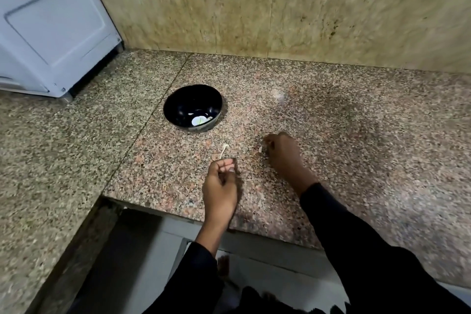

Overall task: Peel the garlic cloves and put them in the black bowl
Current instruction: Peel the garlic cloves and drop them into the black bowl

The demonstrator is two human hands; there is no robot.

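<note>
Granite tabletop (356, 135) carries the black bowl (178, 99) near its back edge, peeled garlic cloves (199, 120) inside. Near the front edge, the left hand (220, 183) curls, pinching something small and pale; the right hand (283, 153) curls over a pale scrap, blurred. A peel strip (223, 151) lies between bowl and hands. A white appliance (51, 28) stands at the back left corner.

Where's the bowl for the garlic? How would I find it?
Start at the white appliance in the counter's back left corner, then look right, just past the seam in the stone. The bowl sits there beyond both hands: it is round, glossy and black, with something pale inside.
</note>
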